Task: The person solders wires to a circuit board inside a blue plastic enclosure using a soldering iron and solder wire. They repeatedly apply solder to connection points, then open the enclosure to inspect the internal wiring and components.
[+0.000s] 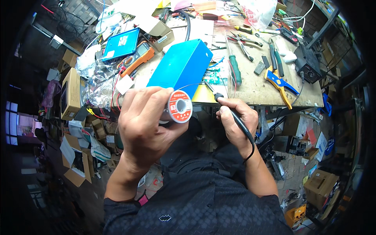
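My left hand [145, 125] is closed on a solder spool [175, 100] with a red and white label, held at the front of the bench, just below a long blue case [176, 64]. A thin strand runs from the spool toward the tip of a soldering iron [235, 117]. My right hand [239, 129] grips the iron's black handle, and its cord hangs down past my wrist. The iron's tip is beside a green circuit board [212, 76], at a yellow piece [203, 95] on the bench edge; whether it touches anything I cannot tell.
Around them lie an orange multimeter [139, 58], a blue lid [120, 42], a green-handled tool [235, 70], pliers [244, 49], yellow-blue strippers [280, 83], a black unit [307, 64] and plastic bags [90, 62]. Cardboard boxes [321, 184] crowd the floor on both sides.
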### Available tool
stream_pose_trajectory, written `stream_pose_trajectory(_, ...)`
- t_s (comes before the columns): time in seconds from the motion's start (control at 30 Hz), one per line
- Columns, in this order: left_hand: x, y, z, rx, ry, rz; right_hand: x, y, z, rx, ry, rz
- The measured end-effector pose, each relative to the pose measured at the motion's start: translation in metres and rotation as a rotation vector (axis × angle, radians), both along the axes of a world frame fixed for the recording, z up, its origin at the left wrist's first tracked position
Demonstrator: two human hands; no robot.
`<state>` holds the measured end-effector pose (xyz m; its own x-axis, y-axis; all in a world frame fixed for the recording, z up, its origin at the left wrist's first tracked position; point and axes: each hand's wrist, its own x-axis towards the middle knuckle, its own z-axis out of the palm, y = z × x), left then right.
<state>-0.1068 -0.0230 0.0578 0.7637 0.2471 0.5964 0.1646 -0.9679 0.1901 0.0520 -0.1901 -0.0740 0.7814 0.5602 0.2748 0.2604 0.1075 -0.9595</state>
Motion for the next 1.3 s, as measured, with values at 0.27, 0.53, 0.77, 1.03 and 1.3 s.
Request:
stream_pose_trajectory(0.27,0.016,-0.006,-0.002,0.049,0.084,0.063,0.001,0.0,0.002,-0.003,0.0,0.003)
stream_pose_trajectory(0.53,0.027,-0.012,-0.003,0.076,0.105,0.073,0.003,-0.001,0.005,0.01,-0.001,0.019)
stream_pose_trajectory(0.77,0.036,-0.014,-0.003,0.111,0.114,0.07,0.004,-0.001,0.005,0.0,-0.001,0.025)
stream_pose_trajectory(1.03,0.037,-0.016,-0.003,0.107,0.155,0.078,0.005,-0.001,0.005,0.014,-0.011,0.026)
stream_pose_trajectory(1.3,0.038,-0.016,-0.005,0.103,0.146,0.072,0.005,-0.002,0.006,0.005,-0.035,0.024)
